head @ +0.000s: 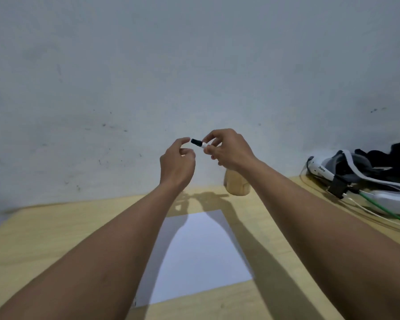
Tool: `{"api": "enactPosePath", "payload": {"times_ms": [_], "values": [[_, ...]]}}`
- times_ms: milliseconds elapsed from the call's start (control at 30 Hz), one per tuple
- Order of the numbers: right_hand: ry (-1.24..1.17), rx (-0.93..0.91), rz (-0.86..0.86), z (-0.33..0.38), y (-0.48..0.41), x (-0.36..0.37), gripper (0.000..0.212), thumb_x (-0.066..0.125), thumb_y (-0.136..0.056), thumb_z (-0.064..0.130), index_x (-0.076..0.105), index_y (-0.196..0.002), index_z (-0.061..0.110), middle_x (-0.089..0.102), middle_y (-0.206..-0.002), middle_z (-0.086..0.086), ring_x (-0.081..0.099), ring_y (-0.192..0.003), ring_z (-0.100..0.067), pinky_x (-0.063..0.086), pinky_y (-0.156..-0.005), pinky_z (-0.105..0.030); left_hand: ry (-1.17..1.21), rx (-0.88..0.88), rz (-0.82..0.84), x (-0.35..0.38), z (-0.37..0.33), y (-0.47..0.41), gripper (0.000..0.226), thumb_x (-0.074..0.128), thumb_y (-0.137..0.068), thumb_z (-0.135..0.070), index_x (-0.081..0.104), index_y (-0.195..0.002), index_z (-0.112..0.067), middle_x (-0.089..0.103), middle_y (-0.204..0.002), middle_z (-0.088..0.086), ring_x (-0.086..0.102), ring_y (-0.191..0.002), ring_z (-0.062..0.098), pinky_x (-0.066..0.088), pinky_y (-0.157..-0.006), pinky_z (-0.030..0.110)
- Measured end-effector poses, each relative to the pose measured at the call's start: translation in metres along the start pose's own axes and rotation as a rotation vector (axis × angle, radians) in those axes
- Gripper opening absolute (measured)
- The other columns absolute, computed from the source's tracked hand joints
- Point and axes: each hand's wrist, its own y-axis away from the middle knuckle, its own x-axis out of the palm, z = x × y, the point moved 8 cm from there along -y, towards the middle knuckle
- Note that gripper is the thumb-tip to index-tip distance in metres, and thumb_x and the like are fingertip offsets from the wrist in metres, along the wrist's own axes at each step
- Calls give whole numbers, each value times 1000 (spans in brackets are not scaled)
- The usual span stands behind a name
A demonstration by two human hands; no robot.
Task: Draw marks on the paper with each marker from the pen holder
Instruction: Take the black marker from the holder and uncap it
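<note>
My right hand [229, 148] is raised above the table and grips a white marker with a black cap [198, 142], whose capped end points left. My left hand [177, 161] hovers just left of the cap with its fingers curled and apart, a small gap from it, holding nothing. The wooden pen holder [237, 183] stands on the table below my right hand, its top hidden by the wrist. A blank white sheet of paper [201, 250] lies flat on the table between my forearms.
The light wooden table [56, 239] meets a grey-white wall [194, 65] at the back. At the far right lie a white headset with straps [356, 179], dark cloth, and white and green cables [379, 210].
</note>
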Motion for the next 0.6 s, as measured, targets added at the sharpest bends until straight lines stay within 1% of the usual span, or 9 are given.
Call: {"api": "enactPosePath", "payload": {"times_ms": [67,133,200,267,300,333,400,500,600], "values": [[26,-19,30,12,8,12,12,70,-89,22,75,-99,26,74,-85,2,73,-79,-21,61,-75,-48,65,-9,21,-15,-3,5,33,55,-87,-16,70,-116,-23,75,-92,2,74,-82,21,62,-78,41],[42,-37,49,23,14,22,13,71,-89,23,76,-100,26,74,-88,3,71,-82,-21,60,-75,-47,105,-6,4,-30,-4,11,17,63,-89,-14,76,-100,-15,76,-85,4,75,-78,20,63,-77,39],[69,-53,38,34,21,27,19,70,-91,24,74,-110,25,70,-99,9,67,-86,-18,55,-70,-35,137,-10,-30,-44,-1,14,12,65,-91,-12,77,-90,-12,77,-81,6,74,-75,18,63,-76,37],[105,-57,-99,45,30,23,21,68,-93,28,68,-113,26,61,-104,10,60,-87,-14,38,-62,-22,204,-51,-72,-57,5,15,12,66,-92,-11,77,-88,-12,76,-79,7,73,-75,17,63,-78,37],[64,-34,-186,48,35,22,16,68,-91,31,66,-106,25,61,-99,9,59,-84,-15,35,-60,-22,240,-73,-97,-63,8,15,10,67,-92,-12,77,-90,-12,75,-79,7,73,-75,17,63,-79,38],[-22,15,-239,49,41,24,14,66,-90,34,64,-96,22,63,-90,6,61,-78,-18,39,-59,-26,272,-92,-116,-69,11,15,10,67,-92,-12,77,-92,-11,74,-79,7,72,-76,17,63,-79,37],[-253,183,-178,45,49,40,27,63,-90,42,62,-81,17,61,-71,2,63,-67,-23,51,-59,-32,328,-119,-115,-77,12,18,10,67,-94,-13,76,-95,-10,74,-81,6,72,-78,16,63,-79,36],[-690,436,43,43,61,78,30,64,-95,43,66,-87,14,55,-68,0,52,-57,-15,46,-50,-26,335,-139,-31,-81,11,22,9,68,-94,-15,76,-91,-15,74,-88,4,69,-84,16,62,-79,34],[-1107,552,72,50,65,102,20,70,-95,30,66,-87,11,53,-65,1,45,-49,-9,42,-43,-18,287,-157,29,-90,11,25,9,68,-93,-14,77,-90,-14,74,-95,6,66,-85,17,62,-81,34]]}}
